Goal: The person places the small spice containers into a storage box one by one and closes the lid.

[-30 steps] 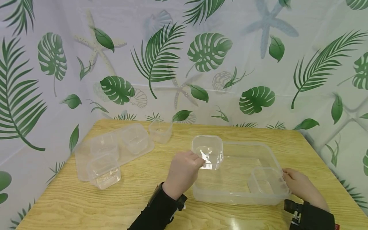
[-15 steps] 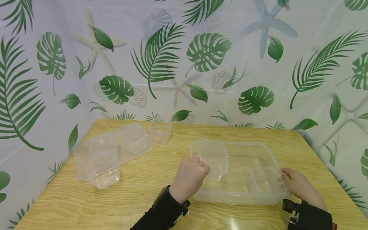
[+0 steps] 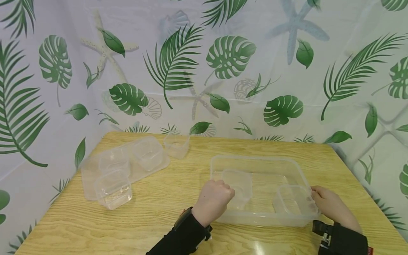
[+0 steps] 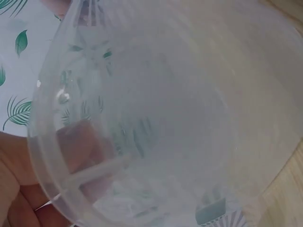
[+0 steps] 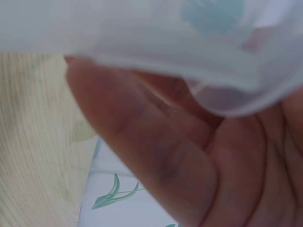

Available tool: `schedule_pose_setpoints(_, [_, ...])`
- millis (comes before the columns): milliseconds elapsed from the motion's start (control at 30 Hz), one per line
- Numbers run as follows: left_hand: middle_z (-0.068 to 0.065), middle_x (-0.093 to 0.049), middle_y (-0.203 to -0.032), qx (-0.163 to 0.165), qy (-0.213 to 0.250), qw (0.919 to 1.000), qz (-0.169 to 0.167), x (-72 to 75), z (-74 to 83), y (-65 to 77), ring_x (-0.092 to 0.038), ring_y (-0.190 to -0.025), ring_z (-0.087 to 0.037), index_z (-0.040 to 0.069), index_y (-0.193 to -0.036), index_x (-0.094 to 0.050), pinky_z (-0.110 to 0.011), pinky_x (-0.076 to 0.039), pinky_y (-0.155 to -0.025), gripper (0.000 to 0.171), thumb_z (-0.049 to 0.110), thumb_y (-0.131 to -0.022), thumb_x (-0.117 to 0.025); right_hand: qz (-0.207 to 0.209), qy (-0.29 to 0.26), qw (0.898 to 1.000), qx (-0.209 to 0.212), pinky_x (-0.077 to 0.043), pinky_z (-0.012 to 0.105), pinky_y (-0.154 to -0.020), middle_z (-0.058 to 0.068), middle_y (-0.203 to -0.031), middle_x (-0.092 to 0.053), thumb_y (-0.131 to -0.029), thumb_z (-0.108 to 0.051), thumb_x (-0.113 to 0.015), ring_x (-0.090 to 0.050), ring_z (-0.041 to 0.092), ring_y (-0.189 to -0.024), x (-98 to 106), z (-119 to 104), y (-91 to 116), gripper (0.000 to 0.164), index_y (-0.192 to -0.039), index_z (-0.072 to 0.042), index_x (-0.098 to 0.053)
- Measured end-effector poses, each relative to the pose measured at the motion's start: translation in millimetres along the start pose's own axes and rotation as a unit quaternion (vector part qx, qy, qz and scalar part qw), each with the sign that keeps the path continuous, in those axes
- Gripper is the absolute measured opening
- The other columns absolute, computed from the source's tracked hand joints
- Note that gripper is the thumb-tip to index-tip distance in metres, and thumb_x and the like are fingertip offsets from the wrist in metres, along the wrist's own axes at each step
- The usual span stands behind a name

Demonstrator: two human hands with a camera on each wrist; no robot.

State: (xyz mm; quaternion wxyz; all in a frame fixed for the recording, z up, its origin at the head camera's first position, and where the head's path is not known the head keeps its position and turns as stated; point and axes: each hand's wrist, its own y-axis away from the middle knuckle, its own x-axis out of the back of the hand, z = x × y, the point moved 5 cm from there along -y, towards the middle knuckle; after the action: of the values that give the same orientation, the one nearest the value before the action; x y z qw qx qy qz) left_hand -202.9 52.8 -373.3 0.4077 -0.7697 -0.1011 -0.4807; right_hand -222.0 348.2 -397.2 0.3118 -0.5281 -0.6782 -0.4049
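Note:
A large clear plastic box point(image 3: 261, 158) stands on the table, right of centre. My left hand point(image 3: 213, 200) is at its left side and grips the near-left edge of a small clear container point(image 3: 241, 180), which is down inside the box. In the left wrist view the container point(image 4: 165, 94) fills the picture, and the fingers point(image 4: 14, 156) show at and through its rim. My right hand point(image 3: 334, 207) holds the box's right rim; the right wrist view shows the thumb and fingers point(image 5: 142, 123) around the plastic edge. Another small clear container point(image 3: 288, 202) sits in the box's right front corner.
At the left lies a flat translucent sheet like a lid point(image 3: 90, 184). Small clear containers point(image 3: 148, 154) stand on it, one of them point(image 3: 113, 191) overlapping its front edge. One more container point(image 3: 176, 146) stands behind its right end. A leaf-patterned cloth point(image 3: 191, 71) hangs behind the table.
My left hand has lowered the small container from above the box's left rim to inside it, moving slightly right and down. The right hand stays on the rim.

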Motion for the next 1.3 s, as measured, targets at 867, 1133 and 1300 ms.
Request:
schedule_pose_setpoints(867, [0.010, -0.041, -0.047, 0.025, 0.046, 0.9973, -0.052, -13.7, 2.0, 2.6, -0.031, -0.043, -0.003, 0.021, -0.052, -0.059, -0.017, -0.022, -0.038, 0.024, 0.018, -0.074, -0.069, -0.005, -0.012, 1.000, -0.007, -0.042, 0.049, -0.075, 0.040, -0.120, -0.035, -0.098, -0.027, -0.022, -0.040, 0.050, -0.104, -1.8, 3.8, -0.1, 0.054, -0.124, 0.020, -0.032])
schedule_pose_setpoints(1133, [0.008, -0.054, -0.059, 0.023, 0.027, 0.9972, -0.066, -11.6, 2.4, 2.0, -0.047, -0.052, -0.006, 0.020, -0.065, -0.069, -0.016, -0.033, -0.042, 0.010, 0.026, -0.072, -0.072, -0.007, -0.013, 1.000, -0.007, -0.042, 0.049, -0.075, 0.040, -0.121, -0.035, -0.098, -0.027, -0.022, -0.041, 0.050, -0.104, -1.9, 2.8, -0.2, 0.055, -0.124, 0.020, -0.031])
schedule_pose_setpoints(1300, [0.004, -0.055, -0.066, 0.057, 0.013, 0.9964, -0.062, -6.9, -1.7, 2.5, -0.049, -0.058, -0.008, 0.015, -0.068, -0.069, -0.017, -0.039, -0.046, 0.015, 0.029, -0.068, -0.076, -0.007, -0.011, 1.000, -0.007, -0.042, 0.049, -0.075, 0.040, -0.120, -0.035, -0.098, -0.026, -0.023, -0.041, 0.050, -0.104, -1.7, 0.7, -0.1, 0.054, -0.124, 0.020, -0.031])
